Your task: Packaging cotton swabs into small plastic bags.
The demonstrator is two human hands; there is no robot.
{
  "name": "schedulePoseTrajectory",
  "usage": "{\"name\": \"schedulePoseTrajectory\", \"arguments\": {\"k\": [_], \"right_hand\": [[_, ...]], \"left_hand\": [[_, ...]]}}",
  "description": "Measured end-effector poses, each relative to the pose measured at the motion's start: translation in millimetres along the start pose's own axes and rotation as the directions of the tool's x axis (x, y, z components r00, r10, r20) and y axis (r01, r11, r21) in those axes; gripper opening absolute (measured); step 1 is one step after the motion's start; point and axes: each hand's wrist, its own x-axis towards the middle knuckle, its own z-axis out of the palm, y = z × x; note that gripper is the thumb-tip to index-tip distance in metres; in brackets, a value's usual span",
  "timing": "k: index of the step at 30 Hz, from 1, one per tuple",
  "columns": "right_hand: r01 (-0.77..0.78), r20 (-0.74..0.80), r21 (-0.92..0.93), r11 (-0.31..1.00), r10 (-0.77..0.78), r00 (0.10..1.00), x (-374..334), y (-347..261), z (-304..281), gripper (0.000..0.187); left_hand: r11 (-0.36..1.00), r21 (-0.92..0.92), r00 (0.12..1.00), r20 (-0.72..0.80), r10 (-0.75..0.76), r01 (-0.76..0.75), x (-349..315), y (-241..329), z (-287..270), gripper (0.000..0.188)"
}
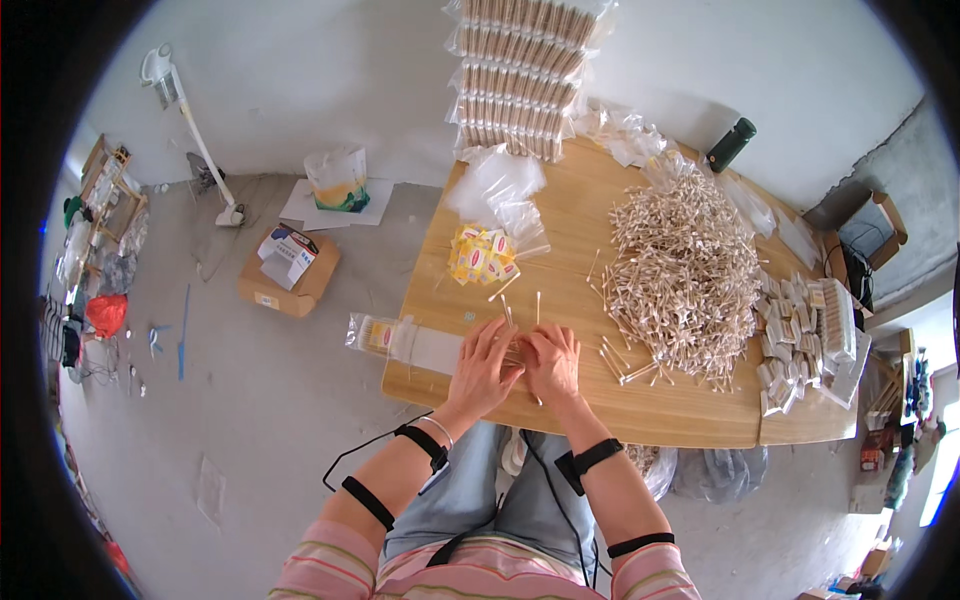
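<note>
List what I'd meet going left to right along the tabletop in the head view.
Clear plastic packet with a yellow label, left hand, right hand, big loose pile of cotton swabs, heap of small white bundles.

Table: pale wooden top point(575, 250) in front of me.
Near edge, my left: a clear bag point(403, 340) lying flat, yellow showing through one end.
Left side: yellow-and-white cards point(483, 254) in a small spread, thin clear bags point(490, 185) just beyond.
Far end: a tall stack of bagged swab bundles point(520, 85).
Right of me: a big heap of cotton swabs point(685, 275), loose swabs point(628, 376) near it; a dark flask point(731, 145) behind.
Right end: small bundles point(790, 335), piled.
Floor: grey point(310, 400); to my left, a cardboard box point(312, 293) and a blue strip point(184, 335).
</note>
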Motion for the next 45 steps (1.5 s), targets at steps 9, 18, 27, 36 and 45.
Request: {"name": "schedulePoseTrajectory", "arguments": {"k": [9,18,27,36,45], "right_hand": [[-0.070,-0.064,-0.141,0.988,0.061,0.996,-25.4,34.8,-30.7,0.031],[-0.106,-0.065,-0.271,0.957,0.092,0.994,-41.4,4.3,-40.6,0.054],[-0.189,-0.224,-0.305,0.934,0.122,0.967,-39.2,38.0,-36.3,0.013],[-0.326,-0.267,-0.295,0.898,0.250,0.931,-33.9,35.6,-35.0,0.012],[-0.313,-0.251,-0.261,0.913,0.249,0.935,1.1,31.8,-9.8,0.013]], "left_hand": [[0.988,0.046,0.973,0.184,0.137,-0.148,0.4,-15.4,10.9,0.055],[0.999,0.048,0.998,0.055,0.006,-0.008,2.4,-11.8,9.6,0.056],[0.987,0.142,0.997,-0.014,-0.072,0.073,11.6,-5.5,20.2,0.056],[0.994,0.085,0.991,-0.127,-0.051,0.062,8.4,-11.2,27.9,0.017],[0.994,0.013,0.994,0.010,0.104,-0.105,-3.5,-14.1,13.3,0.010]]}}
